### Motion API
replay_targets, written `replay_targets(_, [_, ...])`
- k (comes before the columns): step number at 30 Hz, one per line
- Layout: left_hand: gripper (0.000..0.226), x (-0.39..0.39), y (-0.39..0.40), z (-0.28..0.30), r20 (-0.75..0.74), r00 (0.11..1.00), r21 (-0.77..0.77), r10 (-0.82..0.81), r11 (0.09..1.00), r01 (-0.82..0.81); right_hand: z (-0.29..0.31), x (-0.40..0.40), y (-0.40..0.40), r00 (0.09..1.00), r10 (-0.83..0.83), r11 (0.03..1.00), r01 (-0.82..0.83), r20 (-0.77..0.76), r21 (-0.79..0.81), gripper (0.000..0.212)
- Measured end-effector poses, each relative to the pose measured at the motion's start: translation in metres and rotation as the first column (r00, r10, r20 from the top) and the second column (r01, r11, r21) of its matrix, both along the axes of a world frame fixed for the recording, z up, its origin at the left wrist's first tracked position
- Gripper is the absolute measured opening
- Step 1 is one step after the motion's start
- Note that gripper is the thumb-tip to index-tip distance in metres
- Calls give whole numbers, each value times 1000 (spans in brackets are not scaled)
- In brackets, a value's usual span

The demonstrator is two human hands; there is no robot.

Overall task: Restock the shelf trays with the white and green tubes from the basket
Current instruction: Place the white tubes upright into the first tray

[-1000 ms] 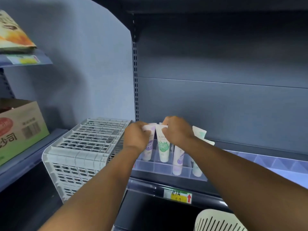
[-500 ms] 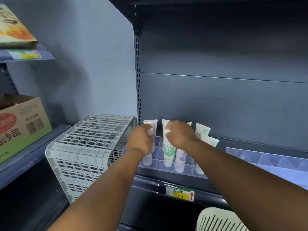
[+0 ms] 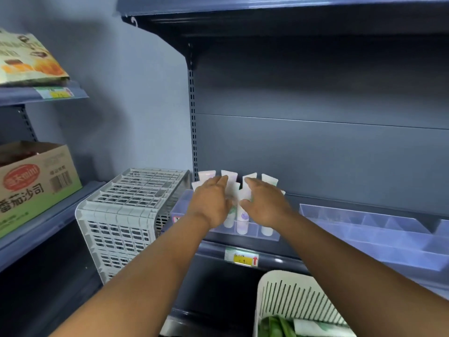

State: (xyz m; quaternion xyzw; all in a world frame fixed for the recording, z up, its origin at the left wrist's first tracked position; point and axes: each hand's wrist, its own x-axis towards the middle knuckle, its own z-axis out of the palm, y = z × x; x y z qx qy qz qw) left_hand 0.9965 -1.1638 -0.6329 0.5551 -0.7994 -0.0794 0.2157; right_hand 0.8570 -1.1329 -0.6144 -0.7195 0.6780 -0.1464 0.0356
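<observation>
Several white tubes (image 3: 243,220) with green or purple prints stand upright, caps down, in a clear shelf tray (image 3: 272,235) on the middle shelf. My left hand (image 3: 211,205) and my right hand (image 3: 263,205) hover side by side in front of the tubes with fingers relaxed and spread, holding nothing; the fingertips reach the tube tops. The hands hide the middle of the tube rows. A cream slotted basket (image 3: 291,300) sits at the bottom right with white and green tubes (image 3: 313,327) inside.
A white lattice crate (image 3: 121,215) lies upside down to the left of the tray. A second clear divided tray (image 3: 379,229) lies on the shelf to the right. A cardboard box (image 3: 36,186) and a snack bag (image 3: 26,59) occupy the left shelves.
Both hands have let go of the tube tops they pinched and opened their fingers. The view has pulled back and down, bringing the basket further into sight.
</observation>
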Motion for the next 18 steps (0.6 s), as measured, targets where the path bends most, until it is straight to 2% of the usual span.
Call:
replay_targets(4, [63, -26, 40, -12, 51, 997, 35, -57, 998, 56, -10, -29, 42, 1000, -18, 1000, 18, 0, 24, 50])
replay_targets(12, [69, -86, 101, -61, 92, 978, 110, -189, 978, 179, -63, -95, 114, 993, -119, 978, 116, 3, 171, 65])
replay_targets(18, [70, -124, 128, -111, 181, 947, 201, -267, 952, 230, -108, -143, 148, 976, -217, 941, 211, -9, 265, 62])
